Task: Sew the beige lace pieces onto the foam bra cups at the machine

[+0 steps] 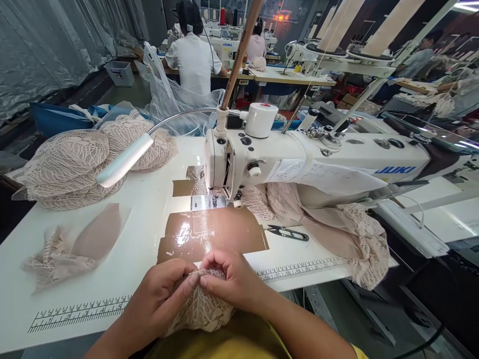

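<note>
Both hands pinch the upper edge of a beige lace piece (204, 311) at the table's front edge, close to my body. My left hand (160, 291) grips it between thumb and fingers. Right beside it, my right hand (228, 276) holds the same edge, the thumbs almost touching. The lace hangs down in folds below my fingers. Beyond the hands lies the brown taped patch (220, 229) in front of the sewing machine (292, 154). Black thread snips (288, 233) rest to the right of the patch.
Lace pieces (71, 159) are stacked at the left, with a lace-and-mesh cup piece (93, 234) nearer. More beige fabric (337, 234) lies under the machine arm and over the right edge. A lamp (125, 159) reaches over the table. A printed ruler (82, 312) runs along the front.
</note>
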The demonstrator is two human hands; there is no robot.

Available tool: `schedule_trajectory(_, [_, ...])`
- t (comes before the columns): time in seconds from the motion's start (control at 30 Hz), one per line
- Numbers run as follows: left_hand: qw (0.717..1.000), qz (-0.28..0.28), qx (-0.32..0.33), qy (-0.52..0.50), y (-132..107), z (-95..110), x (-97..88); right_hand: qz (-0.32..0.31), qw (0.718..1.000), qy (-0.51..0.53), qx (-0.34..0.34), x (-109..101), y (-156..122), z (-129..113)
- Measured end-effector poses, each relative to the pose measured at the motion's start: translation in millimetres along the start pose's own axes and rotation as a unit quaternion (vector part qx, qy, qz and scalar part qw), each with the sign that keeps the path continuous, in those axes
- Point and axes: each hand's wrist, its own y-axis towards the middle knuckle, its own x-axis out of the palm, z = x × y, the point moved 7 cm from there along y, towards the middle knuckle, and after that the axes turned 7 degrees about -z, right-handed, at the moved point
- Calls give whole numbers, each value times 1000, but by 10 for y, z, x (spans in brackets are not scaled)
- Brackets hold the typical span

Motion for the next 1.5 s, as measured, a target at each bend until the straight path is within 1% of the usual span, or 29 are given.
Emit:
schedule_trajectory(0.1, [999,34,3,33,7,-24,-42,33,999,-20,18,-19,-2,51])
schedule_trajectory(0.2, [991,87,56,85,-50,-2,-96,64,997,-21,32,-62,-14,90])
schedule_trajectory(0.3, [970,153,116,152,-142,26,-129,78,996,-21,34,-93,-23,91])
schedule_trajectory(0.37, [960,171,132,180,-165,24,-120,78,996,-21,35,-95,-24,87])
schedule_trajectory(0.43, [961,164,118,188,-141,4,-105,75,996,-21,33,-87,-23,83])
schedule_trajectory(0.53, [970,138,100,174,-89,7,-84,75,997,-5,22,-73,-20,83])
schedule_trajectory(0.6, [970,132,118,167,-86,58,-69,81,996,11,19,-74,-21,94])
schedule_trajectory(0.7, [966,141,142,163,-114,122,-53,97,995,15,24,-92,-30,119])
schedule_trajectory(0.87, [961,109,172,187,-104,190,8,103,994,18,18,-105,-35,111])
schedule_trajectory(0.93, [960,103,166,199,-77,177,0,102,995,18,13,-101,-32,105])
schedule_trajectory(1.07, [964,83,153,203,-27,82,-9,92,996,8,-6,-87,-28,94])
schedule_trajectory(1.17, [972,85,122,180,-20,-36,-40,87,996,-4,-16,-83,-33,96])
schedule_trajectory(1.27, [988,75,39,128,-7,-197,-73,85,996,-13,-23,-87,-41,102])
schedule_trajectory(1.37, [998,40,-37,45,33,-304,-66,79,996,-20,-25,-77,-40,104])
schedule_trajectory(1.43, [998,2,-53,-14,80,-297,-27,73,997,-19,-28,-67,-36,91])
schedule_trajectory(1.5, [997,-27,-57,-55,128,-256,8,68,997,-16,-31,-58,-30,68])
